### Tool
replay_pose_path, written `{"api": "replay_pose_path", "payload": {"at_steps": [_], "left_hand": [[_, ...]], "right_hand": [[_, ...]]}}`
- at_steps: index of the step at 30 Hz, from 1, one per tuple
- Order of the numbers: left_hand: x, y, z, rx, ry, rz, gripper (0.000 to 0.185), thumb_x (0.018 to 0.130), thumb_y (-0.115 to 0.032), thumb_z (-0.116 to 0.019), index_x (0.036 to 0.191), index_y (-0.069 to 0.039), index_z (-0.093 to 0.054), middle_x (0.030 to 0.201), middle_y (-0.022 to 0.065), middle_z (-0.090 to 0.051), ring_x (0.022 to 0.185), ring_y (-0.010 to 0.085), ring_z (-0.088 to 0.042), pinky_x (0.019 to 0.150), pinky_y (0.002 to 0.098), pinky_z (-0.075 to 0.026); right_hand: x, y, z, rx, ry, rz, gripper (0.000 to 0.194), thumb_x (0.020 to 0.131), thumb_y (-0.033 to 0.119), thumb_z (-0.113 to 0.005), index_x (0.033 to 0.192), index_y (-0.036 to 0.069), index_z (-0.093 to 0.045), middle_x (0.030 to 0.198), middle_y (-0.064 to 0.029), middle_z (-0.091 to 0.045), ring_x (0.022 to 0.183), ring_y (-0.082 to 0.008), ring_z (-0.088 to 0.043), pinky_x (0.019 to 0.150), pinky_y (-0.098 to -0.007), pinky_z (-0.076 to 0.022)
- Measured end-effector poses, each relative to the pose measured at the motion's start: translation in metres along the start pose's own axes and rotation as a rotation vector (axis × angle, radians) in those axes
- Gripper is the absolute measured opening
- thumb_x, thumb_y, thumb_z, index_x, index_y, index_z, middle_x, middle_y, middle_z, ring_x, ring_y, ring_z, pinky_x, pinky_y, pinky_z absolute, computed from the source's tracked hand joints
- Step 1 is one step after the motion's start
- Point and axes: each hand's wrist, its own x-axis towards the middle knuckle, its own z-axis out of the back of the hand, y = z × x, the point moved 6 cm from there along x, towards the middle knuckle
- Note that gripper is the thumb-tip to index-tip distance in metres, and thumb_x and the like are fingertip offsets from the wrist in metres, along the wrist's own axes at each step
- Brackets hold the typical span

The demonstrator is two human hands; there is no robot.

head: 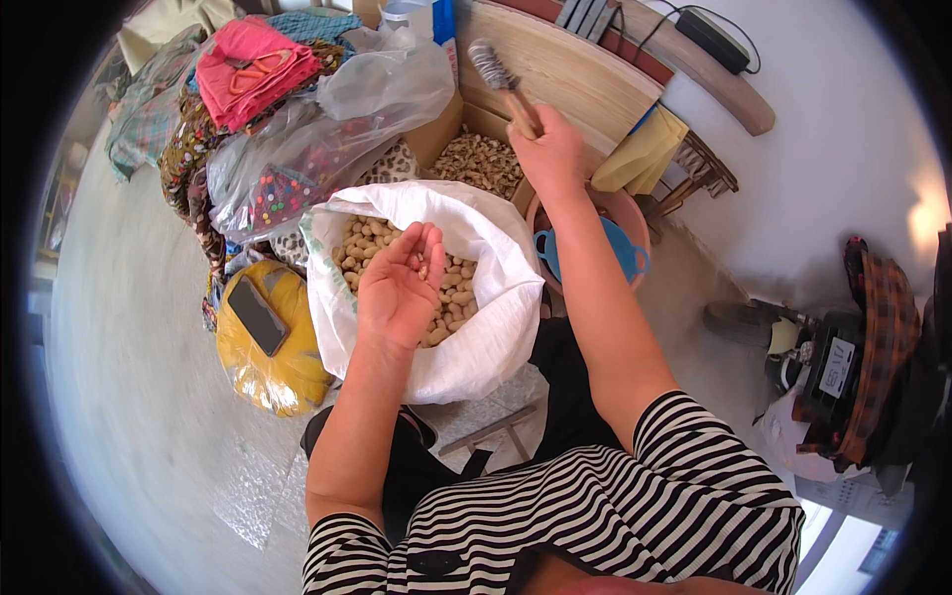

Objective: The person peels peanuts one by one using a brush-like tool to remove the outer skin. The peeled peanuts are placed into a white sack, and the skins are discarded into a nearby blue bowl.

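Observation:
My left hand [398,286] is palm up and cupped above an open white woven sack [476,372]. A few small shelled peanut kernels [422,269] lie at its fingers. Unshelled peanuts [455,294] fill the sack below. In my right hand [552,152] is the wooden handle of a short tool [494,67], raised to the right beyond the sack. The tool's head looks wrapped in grey cord or strips; what is under the wrapping is hidden.
Beyond the sack, a cardboard box [439,134] holds peanut shells [476,163]. A pink tub [643,223] with a blue handled basin [613,249] stands right. A phone [258,320] lies on a yellow bundle [245,379]. Clothes and plastic bags [394,82] are piled left.

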Motion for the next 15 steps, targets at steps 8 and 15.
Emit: {"api": "replay_pose_path", "payload": {"at_steps": [8, 15], "left_hand": [[0.002, -0.008, 0.000, -0.047, 0.001, -0.033, 0.033, 0.098, -0.016, -0.050, 0.120, 0.008, -0.056, 0.123, 0.0154, -0.059, 0.118, 0.0268, -0.057, 0.106, 0.0396, -0.046], [0.003, -0.020, -0.015, -0.188, 0.195, 0.007, 0.039, 0.101, -0.021, -0.044, 0.127, 0.005, -0.053, 0.132, 0.0178, -0.056, 0.126, 0.0298, -0.052, 0.110, 0.0448, -0.041]], "right_hand": [[0.001, -0.028, 0.005, 0.910, 0.017, -0.289, 0.017, 0.080, 0.004, -0.075, 0.094, 0.003, -0.066, 0.083, -0.0024, -0.065, 0.070, -0.0106, -0.061, 0.061, -0.0240, -0.0457], [-0.059, -0.007, 0.021, 1.098, 0.071, -0.459, 0.025, 0.083, 0.006, -0.074, 0.104, 0.001, -0.061, 0.092, -0.0081, -0.069, 0.078, -0.0141, -0.064, 0.065, -0.0258, -0.0474]]}}
